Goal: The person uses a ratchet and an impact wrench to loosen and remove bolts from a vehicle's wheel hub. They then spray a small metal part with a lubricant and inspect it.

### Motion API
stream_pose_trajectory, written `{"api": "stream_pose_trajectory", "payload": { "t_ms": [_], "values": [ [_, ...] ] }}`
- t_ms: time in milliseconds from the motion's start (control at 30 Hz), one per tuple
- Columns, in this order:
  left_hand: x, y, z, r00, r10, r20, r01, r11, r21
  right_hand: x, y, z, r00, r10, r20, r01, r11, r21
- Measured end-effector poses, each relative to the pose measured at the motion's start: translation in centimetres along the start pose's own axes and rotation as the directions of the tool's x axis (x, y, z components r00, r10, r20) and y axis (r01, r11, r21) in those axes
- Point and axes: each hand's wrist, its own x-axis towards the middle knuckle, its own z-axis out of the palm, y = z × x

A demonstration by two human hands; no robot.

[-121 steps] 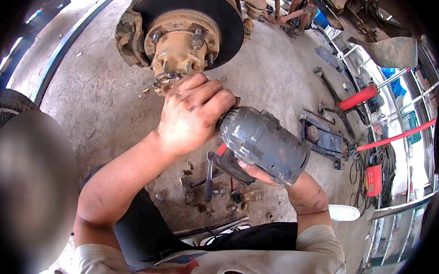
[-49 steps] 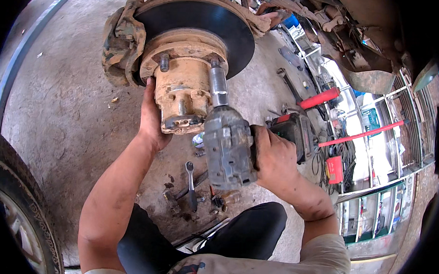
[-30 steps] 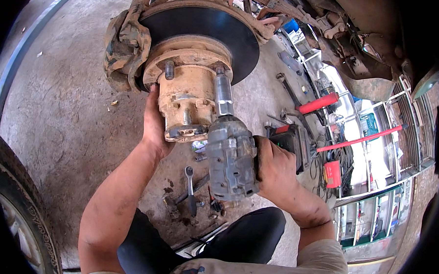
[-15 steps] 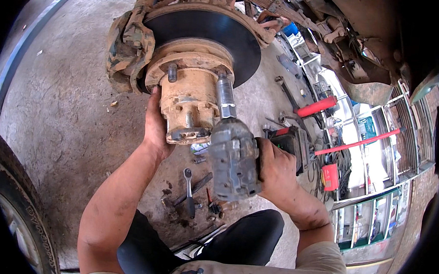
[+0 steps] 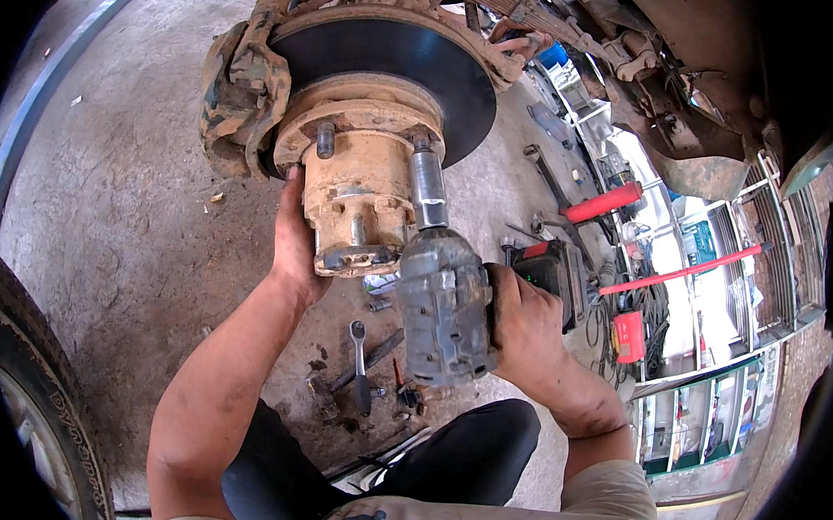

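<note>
A dusty tan wheel hub (image 5: 360, 178) juts toward me from a dark brake disc (image 5: 388, 50), with a muddy brake caliper (image 5: 247, 95) at its left. My left hand (image 5: 296, 245) clasps the hub's left side; most of its fingers are hidden behind it. In my right hand (image 5: 525, 321) is the grip of a cordless impact wrench (image 5: 444, 308), its battery (image 5: 551, 275) toward the right. The wrench's long socket (image 5: 427, 188) reaches the hub flange at the right, over or against a stud there. Another wheel stud (image 5: 325, 140) stands bare on the flange's left.
On the concrete below lie a ratchet (image 5: 360, 364), a hammer (image 5: 327, 395) and small parts. Red-handled tools (image 5: 605, 203) and a metal rack (image 5: 707, 412) are at the right. A tyre (image 5: 29, 401) stands at the left; rusty vehicle underbody (image 5: 630, 56) hangs above.
Both hands keep their hold, and the socket stays at the same stud. Only a very slight downward shift of the wrench shows.
</note>
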Motion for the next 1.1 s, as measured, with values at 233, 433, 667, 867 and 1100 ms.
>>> {"api": "stream_pose_trajectory", "payload": {
  "t_ms": [233, 433, 667, 867, 1100],
  "values": [
    [0.4, -0.3, -0.7, 1.0, -0.017, -0.012, 0.017, 0.999, -0.045, 0.0, 0.0, -0.2, 1.0, -0.012, 0.003, 0.012, 1.0, -0.002],
    [0.3, -0.3, -0.5, 1.0, -0.008, -0.02, 0.007, 1.0, -0.028, 0.0, 0.1, -0.2, 1.0, -0.004, 0.025, 0.004, 1.0, 0.016],
    [0.3, -0.3, -0.5, 1.0, 0.0, -0.024, 0.0, 0.999, -0.034, -0.1, 0.1, -0.1, 1.0, -0.012, 0.029, 0.012, 1.0, 0.007],
    [0.3, -0.3, -0.5, 1.0, 0.003, -0.015, -0.004, 1.0, -0.027, -0.1, -0.1, -0.2, 1.0, -0.015, 0.012, 0.015, 1.0, 0.003],
    [-0.3, 0.1, 0.2, 0.999, -0.003, -0.046, 0.004, 1.0, 0.03, 0.1, -0.3, -0.3, 1.0, -0.003, 0.009, 0.003, 1.0, 0.003]
  ]
}}
